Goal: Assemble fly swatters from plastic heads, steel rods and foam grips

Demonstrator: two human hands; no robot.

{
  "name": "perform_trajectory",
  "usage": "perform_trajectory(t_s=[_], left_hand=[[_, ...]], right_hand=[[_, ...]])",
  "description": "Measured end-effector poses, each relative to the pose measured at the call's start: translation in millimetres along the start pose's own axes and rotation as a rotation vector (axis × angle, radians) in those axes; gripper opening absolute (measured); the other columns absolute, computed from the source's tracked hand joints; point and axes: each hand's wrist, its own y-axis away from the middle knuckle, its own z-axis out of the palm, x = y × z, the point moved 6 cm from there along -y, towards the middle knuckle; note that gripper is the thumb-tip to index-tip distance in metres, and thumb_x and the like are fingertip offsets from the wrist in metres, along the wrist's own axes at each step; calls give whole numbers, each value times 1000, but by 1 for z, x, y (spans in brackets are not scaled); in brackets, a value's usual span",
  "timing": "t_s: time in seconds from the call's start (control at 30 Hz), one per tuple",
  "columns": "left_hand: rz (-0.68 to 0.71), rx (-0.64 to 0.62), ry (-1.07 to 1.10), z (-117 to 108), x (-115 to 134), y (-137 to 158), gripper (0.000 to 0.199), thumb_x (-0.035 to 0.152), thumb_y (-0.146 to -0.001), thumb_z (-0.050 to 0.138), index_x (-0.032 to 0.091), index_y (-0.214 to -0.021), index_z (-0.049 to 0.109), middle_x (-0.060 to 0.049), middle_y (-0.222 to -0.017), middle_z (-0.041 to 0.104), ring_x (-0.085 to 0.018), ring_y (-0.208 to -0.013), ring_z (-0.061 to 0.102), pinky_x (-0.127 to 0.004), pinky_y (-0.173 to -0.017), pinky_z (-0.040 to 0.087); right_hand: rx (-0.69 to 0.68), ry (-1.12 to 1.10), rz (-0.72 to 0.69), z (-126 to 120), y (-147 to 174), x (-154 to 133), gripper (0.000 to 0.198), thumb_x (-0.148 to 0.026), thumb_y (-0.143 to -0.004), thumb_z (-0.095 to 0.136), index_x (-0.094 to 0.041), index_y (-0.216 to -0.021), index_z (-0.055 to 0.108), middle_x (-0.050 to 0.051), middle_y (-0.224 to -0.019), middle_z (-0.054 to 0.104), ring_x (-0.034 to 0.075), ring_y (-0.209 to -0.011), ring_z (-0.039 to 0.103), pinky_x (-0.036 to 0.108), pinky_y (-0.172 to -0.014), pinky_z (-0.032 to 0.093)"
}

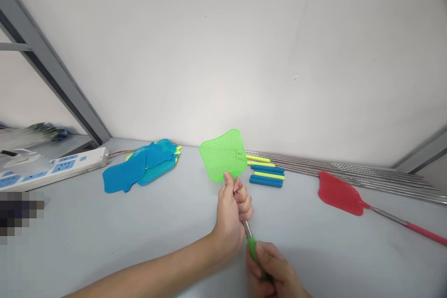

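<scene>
My L fingers (245,207) grip green swatter's shaft (247,229), R fingers (277,264) its handle (251,243), over grey bench (167,223) w/ white wall (216,56) in bkgd.

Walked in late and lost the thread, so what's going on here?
A person holds a green fly swatter in both hands: the left hand is closed around it just below the mesh head, the right hand around its green grip. On the table, loose blue swatter heads lie to the left; blue and yellow grips, metal rods and a red fly swatter lie to the right.
</scene>
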Motion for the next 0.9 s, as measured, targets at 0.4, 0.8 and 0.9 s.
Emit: perform_trajectory(t_s=[0.4, 0.8, 0.9], left_hand=[[50, 65, -7, -3, -4, 0, 43, 57, -67, 39, 18, -56, 27, 9, -46, 13, -2, -35, 7, -13, -30, 9], [71, 71, -38, 0, -8, 1, 43, 57, -68, 38, 18, -56, 26, 9, -47, 13, -2, -35, 8, -14, -30, 10], [81, 75, -43, 1, -9, 2, 42, 56, -69, 39, 18, -56, 26, 9, -46, 13, -2, -35, 8, -14, -30, 10]], right_hand=[[-63, -171, 109, -3, -3, 4, 38, -50, -65, 48, -17, -53, 35, -9, -34, 23, 0, -27, 11, 13, -27, 5], [-48, -231, 174, -6, -1, 4, 33, -45, -71, 40, -18, -53, 37, -8, -36, 23, 2, -27, 11, 13, -23, 6], [-10, -212, 158, -7, 0, 3, 33, -45, -70, 41, -18, -53, 36, -8, -36, 23, 2, -27, 11, 12, -23, 6]])
